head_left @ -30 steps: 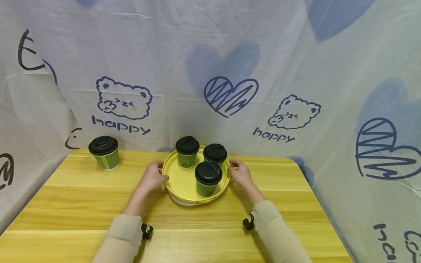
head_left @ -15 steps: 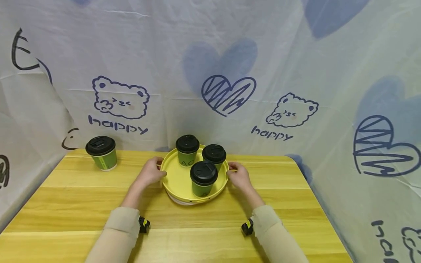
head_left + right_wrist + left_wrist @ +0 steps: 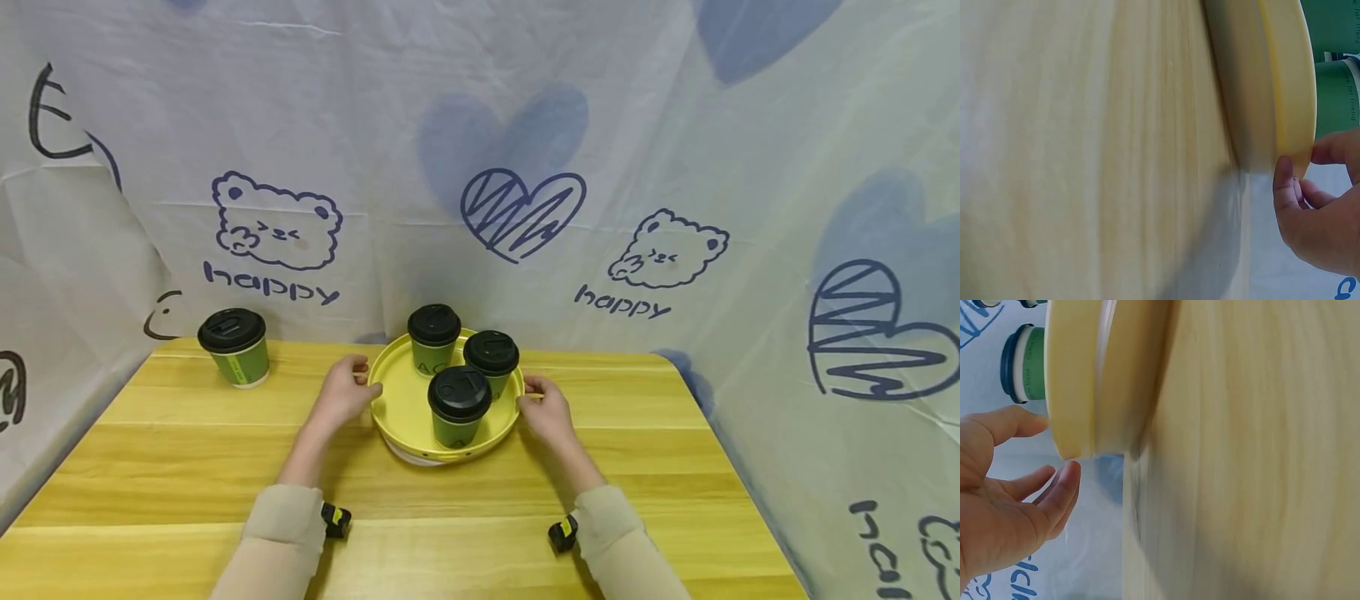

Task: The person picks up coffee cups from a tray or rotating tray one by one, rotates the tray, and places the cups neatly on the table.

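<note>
In the head view a round yellow tray [image 3: 405, 417] sits on a pale round base [image 3: 416, 457]. It carries three green paper coffee cups with black lids: a back cup [image 3: 433, 337], a right cup [image 3: 491, 358] and a front cup [image 3: 456, 408]. My left hand [image 3: 347, 392] is at the tray's left edge. In the left wrist view its thumb [image 3: 1022, 422] meets the rim, and the loosely bent fingers lie just off the side wall. At the right edge my right hand [image 3: 546, 407] pinches the rim, thumb inside and fingers [image 3: 1285, 181] against the outer wall.
Another lidded green cup [image 3: 238, 350] stands alone at the back left of the wooden table [image 3: 420, 533]. A printed cloth [image 3: 375, 125] hangs right behind the table and along both sides. A small black camera [image 3: 337, 520] is strapped at the left wrist.
The tray has turned a little clockwise as seen from above: the front cup has shifted left, the back cup slightly right. Both hands stay at the tray's edges.
</note>
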The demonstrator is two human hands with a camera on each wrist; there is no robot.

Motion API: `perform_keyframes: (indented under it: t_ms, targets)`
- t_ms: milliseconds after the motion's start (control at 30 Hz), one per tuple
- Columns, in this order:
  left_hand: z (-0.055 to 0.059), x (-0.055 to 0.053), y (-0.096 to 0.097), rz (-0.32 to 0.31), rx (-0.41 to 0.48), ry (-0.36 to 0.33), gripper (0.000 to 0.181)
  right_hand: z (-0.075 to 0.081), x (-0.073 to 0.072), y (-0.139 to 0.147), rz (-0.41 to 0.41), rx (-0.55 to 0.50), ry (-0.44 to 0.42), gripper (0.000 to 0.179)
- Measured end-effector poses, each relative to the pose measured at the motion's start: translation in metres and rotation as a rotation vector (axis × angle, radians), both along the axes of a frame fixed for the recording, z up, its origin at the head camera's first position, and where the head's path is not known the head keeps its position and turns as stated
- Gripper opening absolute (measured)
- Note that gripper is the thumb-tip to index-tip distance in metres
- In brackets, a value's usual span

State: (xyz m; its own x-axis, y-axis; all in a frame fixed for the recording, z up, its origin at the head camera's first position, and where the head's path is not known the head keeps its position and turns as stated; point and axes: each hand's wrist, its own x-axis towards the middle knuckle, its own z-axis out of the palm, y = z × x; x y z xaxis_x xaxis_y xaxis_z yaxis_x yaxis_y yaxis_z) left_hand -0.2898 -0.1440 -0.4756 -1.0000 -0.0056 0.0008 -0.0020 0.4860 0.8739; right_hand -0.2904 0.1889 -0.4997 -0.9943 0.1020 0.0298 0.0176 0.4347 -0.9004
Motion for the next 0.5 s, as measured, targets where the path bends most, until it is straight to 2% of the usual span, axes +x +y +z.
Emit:
perform_keyframes:
  t_ms: [167,500]
  targets:
    - [0.001,0.010,0.004,0.034,0.040,-0.033,0.066,0.000,0.006,-0.002,-0.013,-0.051,-0.014,0.048]
    - [0.000,0.026,0.013,0.067,0.044,-0.065,0.066,0.002,0.016,-0.005,-0.029,-0.104,-0.016,0.047]
